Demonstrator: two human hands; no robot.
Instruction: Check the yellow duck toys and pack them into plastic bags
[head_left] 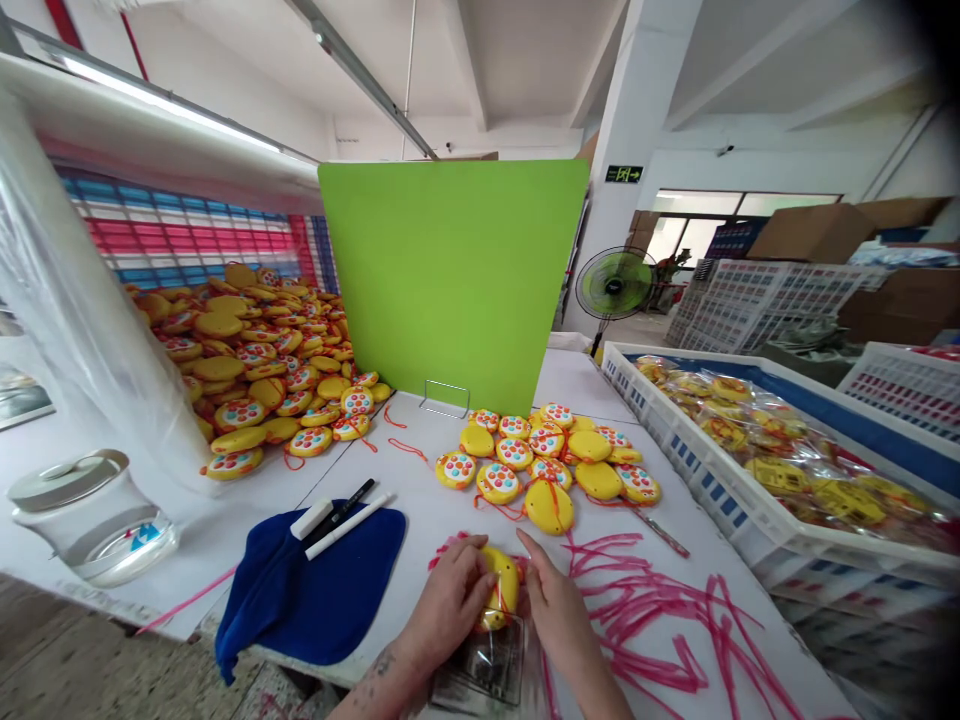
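A round yellow toy (504, 583) lies between my two hands at the table's front edge, its plain side with small screw holes facing up. My left hand (454, 598) grips it from the left, fingers curled on its rim. On the right side, my right hand (556, 598) has its fingers stretched out close to the toy; whether they touch it is hard to see. A clear plastic bag (487, 665) lies under and in front of the toy, partly hidden by my wrists. Beyond my hands is a loose group of yellow toys (497, 482), some showing colored buttons and orange cords.
Pink strips (637, 620) and a pen (664, 533) lie at right, beside a white crate (720, 510) of bagged toys. A blue cloth (322, 600) holds markers (349, 525). A clear jar (94, 520), a toy heap (255, 370) and an upright green board (454, 280) stand around.
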